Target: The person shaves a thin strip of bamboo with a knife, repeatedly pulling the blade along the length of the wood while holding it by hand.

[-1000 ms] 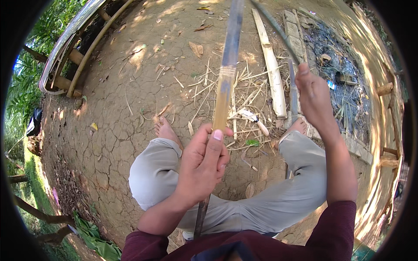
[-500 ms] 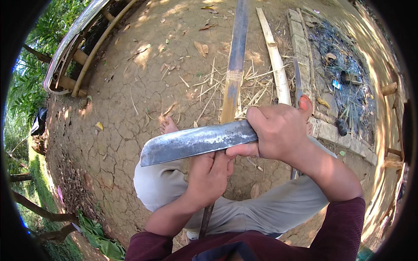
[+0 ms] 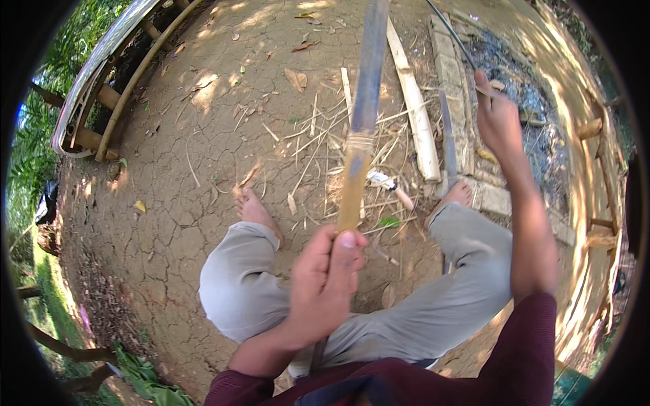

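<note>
My left hand (image 3: 323, 274) is closed round the near, yellowish part of a long bamboo pole (image 3: 365, 101), which stretches away in front of me and is darker toward its far end. Off to the right, my raised right hand (image 3: 500, 118) grips a machete (image 3: 462, 46). Its blade shows almost edge-on, as a thin dark line pointing up and left, apart from the pole. The handle is mostly hidden in my fingers. Between my feet, beyond my left hand, lies a small item with a tan, handle-like end (image 3: 404, 197).
A pale split bamboo piece (image 3: 414, 108) and a narrow grey strip (image 3: 447, 139) lie right of the pole among thin shavings (image 3: 318, 145). Bricks (image 3: 493, 198) edge a patch of ash (image 3: 542, 145). A bamboo bench (image 3: 125, 101) stands at far left. The ground (image 3: 169, 223) is cracked earth.
The machete has swung from lying across the pole, over my left hand, up and away to the right. My left hand still grips the pole, and the small tan-ended item now shows.
</note>
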{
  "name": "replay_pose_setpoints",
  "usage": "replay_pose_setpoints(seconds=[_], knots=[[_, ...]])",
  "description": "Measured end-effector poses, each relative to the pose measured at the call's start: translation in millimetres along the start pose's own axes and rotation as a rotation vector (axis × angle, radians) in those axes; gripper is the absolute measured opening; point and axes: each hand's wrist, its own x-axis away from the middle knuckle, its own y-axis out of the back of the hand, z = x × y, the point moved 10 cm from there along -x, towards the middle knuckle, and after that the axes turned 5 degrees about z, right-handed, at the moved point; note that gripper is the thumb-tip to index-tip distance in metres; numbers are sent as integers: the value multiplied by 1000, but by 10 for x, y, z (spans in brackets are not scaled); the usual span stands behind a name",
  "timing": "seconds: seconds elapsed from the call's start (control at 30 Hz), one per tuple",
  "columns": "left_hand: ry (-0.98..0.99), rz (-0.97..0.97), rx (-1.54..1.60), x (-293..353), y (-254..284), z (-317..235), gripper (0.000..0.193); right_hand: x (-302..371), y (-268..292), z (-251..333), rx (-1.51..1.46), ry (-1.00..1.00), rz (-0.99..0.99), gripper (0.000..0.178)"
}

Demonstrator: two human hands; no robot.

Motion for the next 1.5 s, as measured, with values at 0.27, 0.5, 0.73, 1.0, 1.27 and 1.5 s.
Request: replay_pose_setpoints(seconds=[0.27,0.5,0.73,1.0,1.27,1.5], knots=[[-107,-105,50,-136,157,-207,26,1006,-392,1092,-174,462,258,69],[-82,-12,-33,-115,226,-30,19,1669,-498,1692,19,970,66,66],[-61,-34,-233,-82,181,39,22,1670,-545,1729,141,1024,23,71],[62,-56,8,-107,164,45,30,631,-454,830,-127,376,161,70],[-3,-92,-22,-132,312,193,29,1676,-701,1685,42,964,183,68],[-154,-182,-292,-86,270,90,27,1656,-766,1662,76,1024,150,69]])
